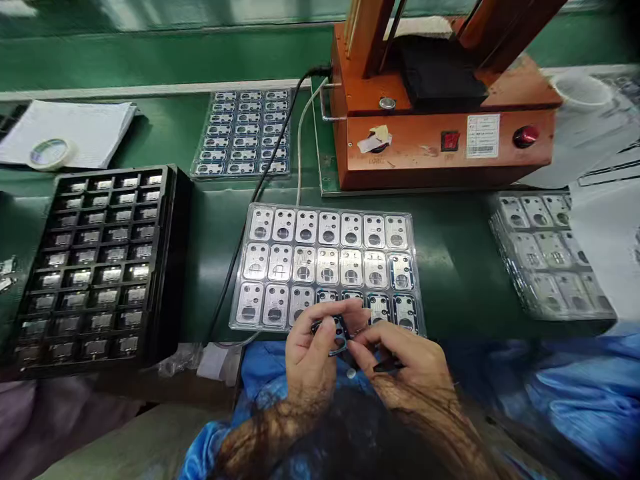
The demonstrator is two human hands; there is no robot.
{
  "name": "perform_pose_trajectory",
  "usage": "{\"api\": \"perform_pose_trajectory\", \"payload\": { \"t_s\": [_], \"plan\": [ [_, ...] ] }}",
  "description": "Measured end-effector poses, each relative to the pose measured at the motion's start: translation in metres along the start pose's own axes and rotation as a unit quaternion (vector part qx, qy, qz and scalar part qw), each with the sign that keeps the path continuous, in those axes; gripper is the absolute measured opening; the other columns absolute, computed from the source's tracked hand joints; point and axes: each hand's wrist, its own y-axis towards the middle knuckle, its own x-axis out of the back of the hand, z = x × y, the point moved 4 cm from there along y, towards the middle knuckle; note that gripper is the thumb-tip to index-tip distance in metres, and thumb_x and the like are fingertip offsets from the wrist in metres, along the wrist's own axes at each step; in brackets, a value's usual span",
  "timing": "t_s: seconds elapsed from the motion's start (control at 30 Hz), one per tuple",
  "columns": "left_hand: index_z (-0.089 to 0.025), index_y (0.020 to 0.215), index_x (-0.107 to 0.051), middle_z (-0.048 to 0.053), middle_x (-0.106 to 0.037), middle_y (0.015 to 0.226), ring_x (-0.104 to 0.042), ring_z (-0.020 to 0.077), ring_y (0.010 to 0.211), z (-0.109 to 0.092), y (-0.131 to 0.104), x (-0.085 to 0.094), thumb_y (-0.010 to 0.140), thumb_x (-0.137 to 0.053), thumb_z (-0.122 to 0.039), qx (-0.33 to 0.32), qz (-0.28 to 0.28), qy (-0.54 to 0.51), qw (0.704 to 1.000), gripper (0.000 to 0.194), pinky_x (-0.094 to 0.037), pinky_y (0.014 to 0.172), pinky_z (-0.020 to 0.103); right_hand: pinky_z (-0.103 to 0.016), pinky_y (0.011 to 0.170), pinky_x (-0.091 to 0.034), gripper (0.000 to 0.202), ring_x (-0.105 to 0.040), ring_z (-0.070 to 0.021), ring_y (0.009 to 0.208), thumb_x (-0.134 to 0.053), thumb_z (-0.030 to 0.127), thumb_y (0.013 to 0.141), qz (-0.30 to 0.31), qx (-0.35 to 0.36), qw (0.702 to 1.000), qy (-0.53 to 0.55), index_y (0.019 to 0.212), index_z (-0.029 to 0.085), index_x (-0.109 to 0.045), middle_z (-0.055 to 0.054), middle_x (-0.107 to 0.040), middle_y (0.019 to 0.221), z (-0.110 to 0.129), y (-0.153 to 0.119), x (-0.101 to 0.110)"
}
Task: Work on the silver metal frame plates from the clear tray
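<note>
My left hand [313,347] grips a small dark metal plate [340,335] with a round opening, thumb and fingers closed on its edge. Close beside it, my right hand [407,353] pinches a slim dark tool [387,365], whose tip lies near the plate and is hard to make out. Both hands are over the front edge of a clear plastic tray [417,293]. Silver plates fill most of the tray's pockets; several pockets toward its front right hold darker, blue-edged plates. My hands hide part of the front row.
An orange machine [415,150] stands at the back right. Stacked black trays [173,267] of metal parts are at left. More clear trays lie behind [243,133] and at right [555,260]. Cables run beside the middle tray. Papers [100,127] and tape [50,153] lie back left.
</note>
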Motion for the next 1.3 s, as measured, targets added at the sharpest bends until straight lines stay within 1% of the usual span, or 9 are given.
{"api": "perform_pose_trajectory", "payload": {
  "t_s": [0.17,0.3,0.43,0.53,0.63,0.77,0.93,1.1,1.3],
  "plan": [
    [-0.030,0.083,-0.088,0.000,-0.090,0.094,-0.086,0.0218,0.087,0.0018,-0.0016,-0.0002,0.071,-0.101,-0.052,0.018,0.002,-0.019,1.000,0.029,-0.069,0.085,0.032,-0.029,0.048,-0.036,0.023,-0.055,-0.0132,0.049,-0.067,0.038,0.103,0.003,-0.001,1.000,0.006,0.081,0.030,-0.063,0.007,-0.064,0.062,-0.0026,-0.0012,0.0010],
    [-0.030,0.084,-0.087,-0.001,-0.091,0.096,-0.086,0.0186,0.086,0.0028,-0.0015,-0.0003,0.070,-0.102,-0.052,0.033,0.010,-0.030,0.999,0.030,-0.070,0.083,0.028,-0.030,0.050,-0.038,0.020,-0.056,-0.0140,0.050,-0.067,0.037,0.103,0.016,-0.006,1.000,0.018,0.084,0.031,-0.065,0.006,-0.068,0.065,-0.0023,-0.0024,0.0016],
    [-0.030,0.084,-0.086,-0.001,-0.091,0.096,-0.087,0.0199,0.090,0.0047,0.0019,0.0022,0.072,-0.101,-0.051,0.018,0.019,-0.032,0.999,0.028,-0.070,0.086,0.029,-0.028,0.051,-0.042,0.018,-0.058,-0.0126,0.052,-0.066,0.033,0.103,0.025,0.005,0.999,0.030,0.085,0.031,-0.066,0.007,-0.069,0.067,0.0005,-0.0027,0.0029],
    [-0.030,0.085,-0.087,0.000,-0.091,0.096,-0.087,0.0196,0.088,0.0063,0.0036,0.0028,0.073,-0.101,-0.049,0.010,0.032,-0.031,0.999,0.027,-0.070,0.084,0.028,-0.025,0.053,-0.043,0.017,-0.059,-0.0105,0.054,-0.066,0.029,0.102,0.023,0.005,0.999,0.024,0.085,0.030,-0.066,0.009,-0.069,0.068,0.0012,-0.0017,0.0041],
    [-0.029,0.083,-0.087,-0.001,-0.091,0.094,-0.087,0.0185,0.086,0.0060,0.0022,0.0025,0.072,-0.102,-0.049,0.011,0.018,-0.036,0.999,0.027,-0.070,0.082,0.026,-0.023,0.052,-0.042,0.018,-0.058,-0.0087,0.052,-0.068,0.029,0.100,0.018,-0.003,1.000,0.011,0.082,0.030,-0.066,0.011,-0.068,0.066,0.0004,-0.0008,0.0045],
    [-0.030,0.083,-0.087,-0.001,-0.090,0.093,-0.086,0.0196,0.085,0.0043,-0.0008,0.0003,0.071,-0.102,-0.051,0.017,0.008,-0.029,0.999,0.029,-0.070,0.081,0.028,-0.022,0.053,-0.043,0.020,-0.058,-0.0078,0.053,-0.068,0.030,0.100,0.014,-0.004,1.000,-0.003,0.080,0.029,-0.066,0.011,-0.068,0.065,0.0002,-0.0012,0.0047],
    [-0.031,0.082,-0.087,-0.001,-0.090,0.093,-0.087,0.0209,0.086,0.0025,-0.0019,0.0007,0.073,-0.100,-0.054,-0.004,0.018,-0.013,1.000,0.027,-0.071,0.083,0.030,-0.022,0.052,-0.043,0.022,-0.057,-0.0078,0.051,-0.067,0.030,0.099,0.015,-0.010,1.000,-0.008,0.077,0.029,-0.066,0.011,-0.068,0.063,0.0009,-0.0012,0.0050],
    [-0.032,0.086,-0.088,-0.001,-0.090,0.096,-0.087,0.0237,0.090,0.0024,-0.0031,0.0029,0.077,-0.097,-0.052,-0.014,0.036,0.003,0.999,0.023,-0.071,0.090,0.036,-0.022,0.048,-0.039,0.024,-0.052,-0.0095,0.048,-0.067,0.030,0.096,0.015,-0.015,1.000,-0.021,0.073,0.028,-0.065,0.010,-0.061,0.057,0.0014,0.0017,0.0047],
    [-0.034,0.086,-0.089,-0.003,-0.091,0.096,-0.087,0.0219,0.091,0.0020,-0.0031,0.0029,0.079,-0.096,-0.053,-0.017,0.049,0.012,0.999,0.021,-0.070,0.091,0.033,-0.022,0.049,-0.040,0.023,-0.051,-0.0090,0.047,-0.066,0.029,0.096,0.013,-0.011,0.999,-0.034,0.073,0.028,-0.065,0.010,-0.061,0.058,0.0023,0.0017,0.0053]
  ]
}}
